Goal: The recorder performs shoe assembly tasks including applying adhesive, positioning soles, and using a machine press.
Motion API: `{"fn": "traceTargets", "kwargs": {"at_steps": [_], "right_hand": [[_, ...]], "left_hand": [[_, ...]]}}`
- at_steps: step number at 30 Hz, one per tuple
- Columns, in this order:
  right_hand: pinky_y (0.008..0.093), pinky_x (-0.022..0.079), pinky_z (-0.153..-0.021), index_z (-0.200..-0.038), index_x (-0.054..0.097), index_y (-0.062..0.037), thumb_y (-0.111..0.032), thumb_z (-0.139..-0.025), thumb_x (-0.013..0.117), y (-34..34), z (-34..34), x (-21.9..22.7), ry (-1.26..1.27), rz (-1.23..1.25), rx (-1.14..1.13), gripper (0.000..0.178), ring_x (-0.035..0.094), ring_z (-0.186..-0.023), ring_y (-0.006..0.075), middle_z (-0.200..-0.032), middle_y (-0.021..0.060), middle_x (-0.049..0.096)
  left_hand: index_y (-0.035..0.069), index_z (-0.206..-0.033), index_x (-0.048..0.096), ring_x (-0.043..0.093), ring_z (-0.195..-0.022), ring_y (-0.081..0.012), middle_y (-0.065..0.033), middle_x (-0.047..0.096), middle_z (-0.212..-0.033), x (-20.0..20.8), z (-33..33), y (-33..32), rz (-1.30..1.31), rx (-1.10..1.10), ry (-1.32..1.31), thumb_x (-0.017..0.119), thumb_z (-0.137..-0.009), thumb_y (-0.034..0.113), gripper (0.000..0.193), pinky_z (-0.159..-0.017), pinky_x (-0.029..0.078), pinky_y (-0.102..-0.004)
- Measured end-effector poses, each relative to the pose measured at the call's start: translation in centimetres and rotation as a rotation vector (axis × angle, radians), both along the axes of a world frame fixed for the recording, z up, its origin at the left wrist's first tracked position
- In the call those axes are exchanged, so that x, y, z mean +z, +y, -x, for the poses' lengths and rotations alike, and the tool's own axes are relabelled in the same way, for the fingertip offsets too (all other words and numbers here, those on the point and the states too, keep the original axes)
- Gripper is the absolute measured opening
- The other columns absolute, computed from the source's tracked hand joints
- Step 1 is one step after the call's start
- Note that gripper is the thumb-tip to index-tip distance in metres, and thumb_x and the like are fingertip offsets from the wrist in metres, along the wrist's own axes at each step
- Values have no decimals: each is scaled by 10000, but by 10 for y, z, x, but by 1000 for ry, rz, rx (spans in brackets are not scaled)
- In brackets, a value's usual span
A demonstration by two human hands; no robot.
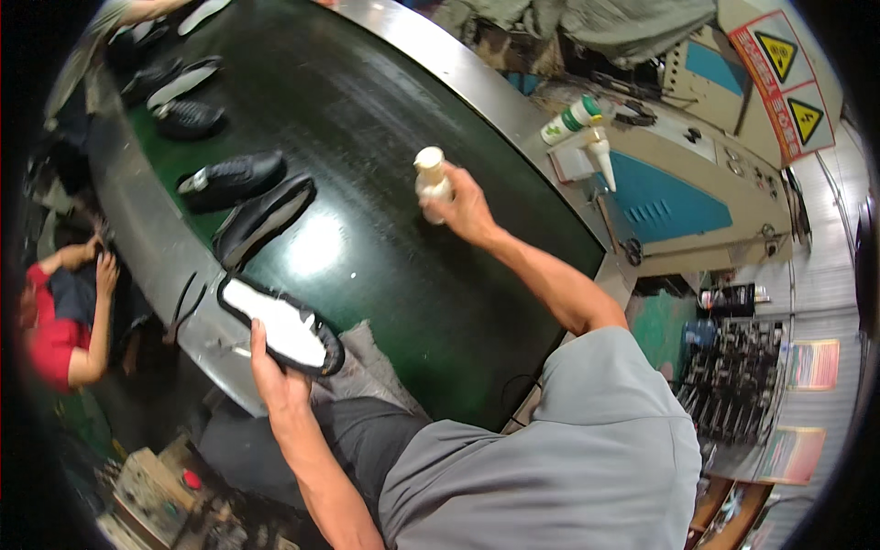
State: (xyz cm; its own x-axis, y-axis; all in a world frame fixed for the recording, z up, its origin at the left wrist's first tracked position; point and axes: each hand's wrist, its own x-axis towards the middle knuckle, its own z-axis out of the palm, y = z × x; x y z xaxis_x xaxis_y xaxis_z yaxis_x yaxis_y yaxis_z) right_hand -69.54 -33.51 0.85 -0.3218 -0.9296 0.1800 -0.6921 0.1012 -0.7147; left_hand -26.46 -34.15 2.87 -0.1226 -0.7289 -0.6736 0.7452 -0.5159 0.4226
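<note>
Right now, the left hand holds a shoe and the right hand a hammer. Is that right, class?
Not quite: the head view shows the right hand holding a pale-topped bottle, not a hammer. The left hand does hold a shoe.

Head fisheye | facing down, near worktop (394, 302) | rim seemingly blurred

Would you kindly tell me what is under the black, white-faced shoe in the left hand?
Past the edges of the shoe, rough grey cloth, silver metal rim and dark green surface show; whatever lies directly beneath is covered by the shoe and left hand.
</note>
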Motion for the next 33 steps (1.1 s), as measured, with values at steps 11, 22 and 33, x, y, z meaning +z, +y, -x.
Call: {"fn": "traceTargets", "kwargs": {"at_steps": [11,22,33], "right_hand": [[497,468,-1200,-1583,480,-10,-393,-859,899,-25,316,-97,65,-55,-946,919,625,-1405,418,-1497,264,648],[335,594,-785,-1540,522,61,-80,-1067,643,13,181,-116,-139,-125,-304,508,695,-802,165,-958,87,748],[451,594,-721,-1619,504,-56,25,-853,693,24,-297,72,115,-56,1048,792,689,-837,343,-970,123,645]], "left_hand": [[66,-1489,582,691,-1198,-279,-100,695,-1339,0,-59,3,-14,-126,-383,630,-1115,380,491,-1010,586,-519],[91,-1447,617,716,-1170,-248,-65,721,-1292,20,-32,-6,87,115,-377,645,-1117,281,382,-1031,604,-462],[68,-1578,504,650,-1295,-253,-98,647,-1422,27,-79,40,227,380,-443,645,-1124,285,523,-1107,555,-436]]}}
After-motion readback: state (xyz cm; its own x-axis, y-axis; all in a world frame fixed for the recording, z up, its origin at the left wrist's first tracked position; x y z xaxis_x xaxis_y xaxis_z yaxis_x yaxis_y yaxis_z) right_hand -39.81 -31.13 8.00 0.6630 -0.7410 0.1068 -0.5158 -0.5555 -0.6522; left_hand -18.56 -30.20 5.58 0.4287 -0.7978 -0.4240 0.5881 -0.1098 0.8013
